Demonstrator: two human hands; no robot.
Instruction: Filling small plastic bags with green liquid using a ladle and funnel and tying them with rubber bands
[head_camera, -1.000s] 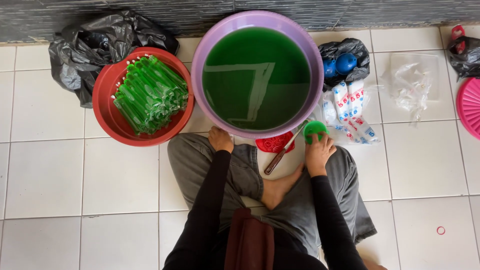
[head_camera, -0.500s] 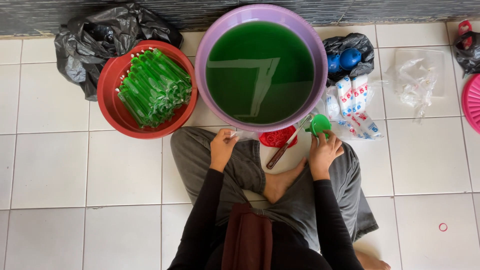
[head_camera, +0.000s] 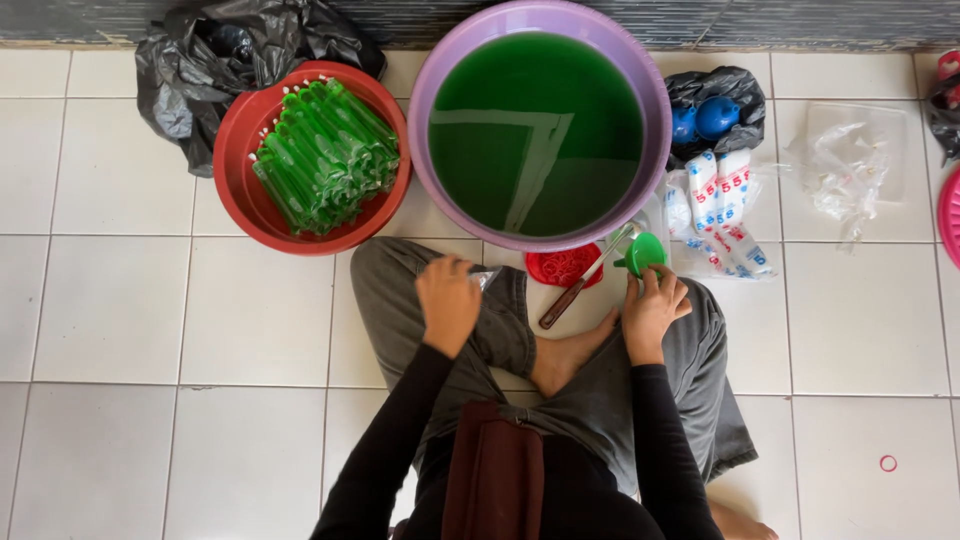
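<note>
holding green funnel (head_camera: 641, 253) in right hand (head_camera: 652, 310) grip | left hand (head_camera: 447, 300) grip pinching clear plastic bag (head_camera: 484, 279) on knee

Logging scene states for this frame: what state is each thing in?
purple basin: full of green liquid
red basin: heaped with filled green tubes
green funnel: held in right hand grip
left hand: pinching clear plastic
black bag: open

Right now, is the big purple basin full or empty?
Nearly full: dark green liquid covers the whole inside of the purple basin, reaching close to its rim.
</note>
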